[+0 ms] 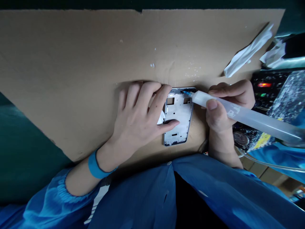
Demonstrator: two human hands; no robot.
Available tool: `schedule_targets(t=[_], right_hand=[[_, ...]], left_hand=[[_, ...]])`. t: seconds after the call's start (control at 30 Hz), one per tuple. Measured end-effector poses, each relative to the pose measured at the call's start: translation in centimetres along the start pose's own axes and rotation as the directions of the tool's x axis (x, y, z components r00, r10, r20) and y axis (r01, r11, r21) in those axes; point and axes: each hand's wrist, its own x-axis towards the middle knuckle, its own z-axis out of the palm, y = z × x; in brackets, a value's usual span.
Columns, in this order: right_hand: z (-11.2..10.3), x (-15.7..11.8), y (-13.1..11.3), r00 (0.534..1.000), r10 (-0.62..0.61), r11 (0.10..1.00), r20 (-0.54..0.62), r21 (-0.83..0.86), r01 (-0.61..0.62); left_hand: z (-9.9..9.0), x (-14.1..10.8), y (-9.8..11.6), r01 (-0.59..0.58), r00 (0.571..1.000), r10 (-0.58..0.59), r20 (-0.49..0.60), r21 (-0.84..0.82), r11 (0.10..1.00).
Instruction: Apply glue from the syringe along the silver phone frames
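A flat phone frame (179, 119) with small cut-outs lies on the cardboard. My left hand (141, 109) reaches over its left side, the index fingertip at the upper left corner and the thumb across the plate. Something white, perhaps a tissue (161, 117), shows under that palm; whether the hand grips it is hidden. In my right hand (226, 103) is a translucent dispensing syringe (247, 119), held in a closed grip and slanting to the right. Its blue needle tip (187, 93) is at the top edge of the frame, near the upper right corner; contact cannot be made out.
Brown cardboard (78, 63) covers the green table (23, 149). A twisted white tissue (249, 49) lies at the upper right. Right of my hand stands a smeared black control box (269, 101) with a red display. A clear hose (269, 163) runs below it.
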Motion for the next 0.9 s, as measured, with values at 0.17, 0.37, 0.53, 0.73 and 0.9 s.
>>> schedule_targets(t=[0.17, 0.37, 0.53, 0.73, 0.9], right_hand=[[-0.2, -0.3, -0.1, 0.999, 0.042, 0.995, 0.028, 0.090, -0.044], [-0.4, -0.6, 0.1, 0.993, 0.115, 0.992, 0.025, 0.056, -0.117], [-0.6, -0.8, 0.7, 0.997, 0.081, 0.996, -0.003, -0.041, -0.081], [-1.3, -1.1, 1.8, 0.991, 0.082, 0.994, 0.103, 0.062, -0.088], [-0.6, -0.6, 0.3, 0.996, 0.094, 0.994, -0.006, -0.052, -0.094]], left_hand=[[0.0, 0.0, 0.0, 0.000, 1.000, 0.000, -0.005, 0.006, 1.000], [0.0, 0.0, 0.0, -0.004, 1.000, 0.004, -0.006, 0.011, 1.000], [0.0, 0.0, 0.0, 0.004, 1.000, -0.004, 0.004, -0.006, 1.000], [0.0, 0.0, 0.0, 0.004, 1.000, -0.004, 0.015, -0.011, 1.000], [0.0, 0.0, 0.0, 0.005, 1.000, -0.004, -0.007, 0.022, 1.000]])
